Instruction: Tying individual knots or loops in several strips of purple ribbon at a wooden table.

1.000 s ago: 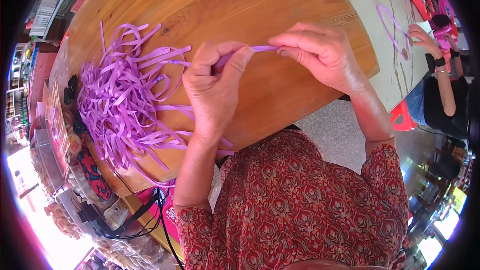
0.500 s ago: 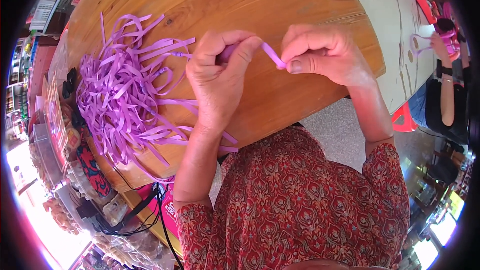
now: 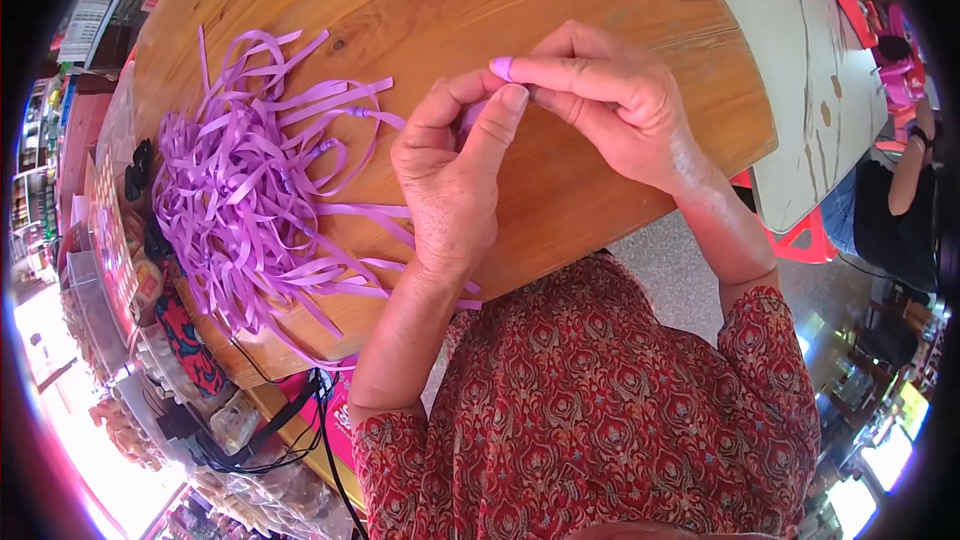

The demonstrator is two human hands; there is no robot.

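Above the wooden table, my left hand (image 3: 452, 155) pinches a purple ribbon (image 3: 502, 67) between thumb and bent fingers. Part of the ribbon shows inside that hand's curl. My right hand (image 3: 612, 105) meets it fingertip to fingertip, closed on the ribbon's end, which pokes up by the index finger. How the ribbon folds between the fingers is hidden. Left of my hands lies a tangled heap of purple ribbons (image 3: 235, 195), with a few small knots or bands on some strands. Several loose ends run from the heap under and past my left wrist.
The round-edged wooden table (image 3: 560, 210) spans the middle. A white marbled table (image 3: 800, 90) adjoins it at the right, with a red stool (image 3: 805, 240) below. Another person's arm (image 3: 912, 165) is at the far right. Black cables (image 3: 315, 410) hang by the table's left edge, beside bags and boxes.
My right hand has moved left and slightly up to meet my left hand. The ribbon stretch that showed between them is now mostly covered by fingers.
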